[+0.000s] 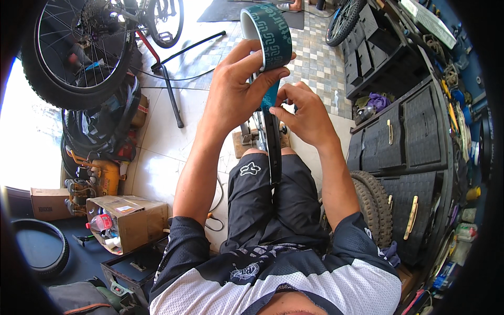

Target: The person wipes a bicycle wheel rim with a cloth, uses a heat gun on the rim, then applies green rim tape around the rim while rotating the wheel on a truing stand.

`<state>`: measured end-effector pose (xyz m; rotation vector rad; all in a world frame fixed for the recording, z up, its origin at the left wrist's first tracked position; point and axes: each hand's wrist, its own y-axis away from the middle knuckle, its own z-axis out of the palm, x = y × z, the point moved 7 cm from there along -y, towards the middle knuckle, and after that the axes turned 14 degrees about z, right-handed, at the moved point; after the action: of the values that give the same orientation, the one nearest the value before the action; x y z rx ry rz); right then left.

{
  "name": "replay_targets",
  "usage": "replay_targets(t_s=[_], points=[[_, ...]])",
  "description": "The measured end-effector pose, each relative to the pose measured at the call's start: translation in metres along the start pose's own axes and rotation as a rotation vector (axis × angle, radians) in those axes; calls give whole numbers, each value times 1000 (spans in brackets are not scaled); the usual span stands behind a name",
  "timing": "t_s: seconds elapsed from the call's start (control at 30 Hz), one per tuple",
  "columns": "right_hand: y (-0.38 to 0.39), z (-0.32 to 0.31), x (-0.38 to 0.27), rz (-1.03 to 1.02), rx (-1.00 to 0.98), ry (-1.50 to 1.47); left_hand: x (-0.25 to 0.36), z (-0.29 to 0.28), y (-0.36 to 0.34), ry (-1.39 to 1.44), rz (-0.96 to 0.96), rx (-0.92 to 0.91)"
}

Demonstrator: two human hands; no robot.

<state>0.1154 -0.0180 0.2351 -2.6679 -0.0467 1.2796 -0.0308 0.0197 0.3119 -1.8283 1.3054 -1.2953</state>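
Note:
A wide roll of teal printed tape [278,42] is in my left hand [233,89], with its fingers inside the white core and the thumb against the outside. A short blue-teal strip of tape [270,97] runs down from the roll onto a black bicycle wheel rim [272,149]. The rim stands upright, seen edge-on, between my knees. My right hand [310,118] is closed, thumb and forefinger pinching at the strip's edge where it meets the rim. Spokes show beside the rim; the hub is mostly hidden.
At upper left stands a bicycle with a large wheel [84,50], near a black and red stand [167,79]. A cardboard box [142,223] and an orange compressor [105,176] are at left. Drawers [388,131] and knobby tyres [373,199] line the right. A wooden block [242,144] lies below the wheel.

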Motion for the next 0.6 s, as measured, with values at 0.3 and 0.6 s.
replay_targets(t_s=[0.3,0.6], points=[[5,3,-11,-60,137,97,-5,1,4,-2,6,8],[8,6,-16,-92,215,144,-9,1,5,-7,6,7]])
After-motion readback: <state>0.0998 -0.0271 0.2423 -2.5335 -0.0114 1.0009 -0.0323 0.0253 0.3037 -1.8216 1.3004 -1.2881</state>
